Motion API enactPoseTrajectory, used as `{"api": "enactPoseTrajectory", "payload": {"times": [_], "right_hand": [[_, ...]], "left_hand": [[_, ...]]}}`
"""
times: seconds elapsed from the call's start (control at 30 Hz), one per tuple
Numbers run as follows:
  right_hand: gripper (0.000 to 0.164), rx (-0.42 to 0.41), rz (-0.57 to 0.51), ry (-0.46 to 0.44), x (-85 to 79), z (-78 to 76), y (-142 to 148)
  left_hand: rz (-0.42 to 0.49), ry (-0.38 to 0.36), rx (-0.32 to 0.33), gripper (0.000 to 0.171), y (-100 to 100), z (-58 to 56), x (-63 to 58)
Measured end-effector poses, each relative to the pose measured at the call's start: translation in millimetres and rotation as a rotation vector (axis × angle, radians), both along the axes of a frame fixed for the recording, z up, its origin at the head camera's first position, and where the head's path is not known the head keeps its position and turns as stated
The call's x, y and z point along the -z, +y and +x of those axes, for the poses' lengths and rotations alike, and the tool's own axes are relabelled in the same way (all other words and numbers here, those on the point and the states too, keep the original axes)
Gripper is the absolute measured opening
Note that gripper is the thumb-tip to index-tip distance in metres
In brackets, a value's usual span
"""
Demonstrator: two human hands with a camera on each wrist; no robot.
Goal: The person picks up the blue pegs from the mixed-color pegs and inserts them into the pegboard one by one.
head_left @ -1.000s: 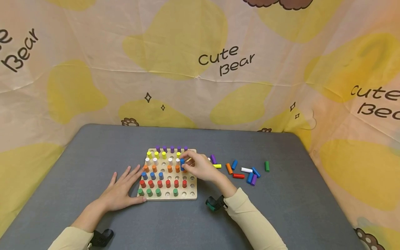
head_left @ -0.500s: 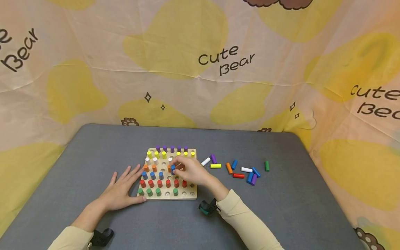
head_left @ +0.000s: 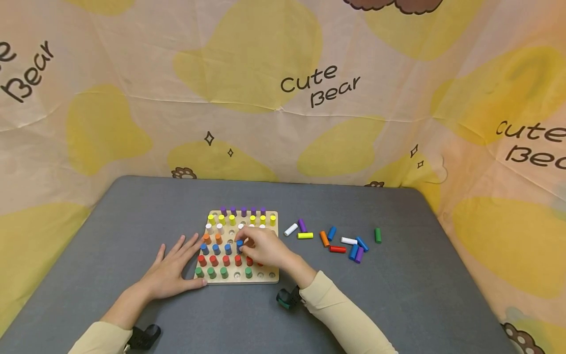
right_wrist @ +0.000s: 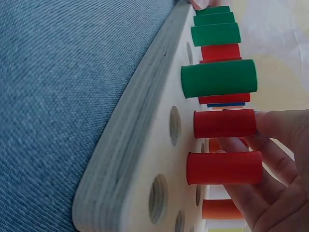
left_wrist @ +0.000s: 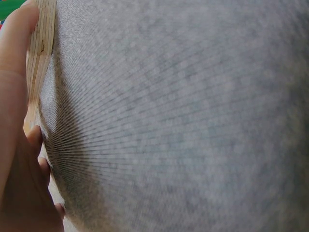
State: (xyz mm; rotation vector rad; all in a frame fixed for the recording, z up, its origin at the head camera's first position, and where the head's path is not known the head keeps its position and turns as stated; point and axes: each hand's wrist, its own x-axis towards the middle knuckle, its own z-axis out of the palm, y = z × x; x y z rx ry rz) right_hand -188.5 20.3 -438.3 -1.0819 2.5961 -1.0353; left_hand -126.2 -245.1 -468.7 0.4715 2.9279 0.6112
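A wooden pegboard (head_left: 265,281) lies on the grey table with rows of coloured pegs standing in its holes. Between thumb and fingers, my right hand (head_left: 267,248) pinches a blue peg (head_left: 239,246) upright over the blue row, beside the third standing blue peg (head_left: 227,249). Whether its lower end is in a hole, I cannot tell. My left hand (head_left: 171,270) lies at the board's left side with fingers spread and straight, its thumb on the near left corner. In the right wrist view, red pegs (right_wrist: 224,168) stand before the right hand (right_wrist: 285,193), hiding most of the blue peg.
Loose pegs lie right of the board, among them a yellow peg (head_left: 305,236), a red peg (head_left: 338,249), an orange peg (head_left: 325,239) and a green peg (head_left: 378,235). A printed cloth (head_left: 247,123) hangs behind the grey table (head_left: 398,295).
My right hand has moved left and toward the near side with the blue peg, from near the white and orange rows to the blue row. The left hand has stayed still.
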Motion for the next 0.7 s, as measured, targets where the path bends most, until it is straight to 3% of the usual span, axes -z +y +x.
{"api": "enactPoseTrajectory", "payload": {"times": [0.7], "right_hand": [[0.013, 0.037, 0.054, 0.127, 5.0, 2.9, -4.2]], "left_hand": [[0.004, 0.006, 0.004, 0.101, 0.7, 0.8, -0.6]]}}
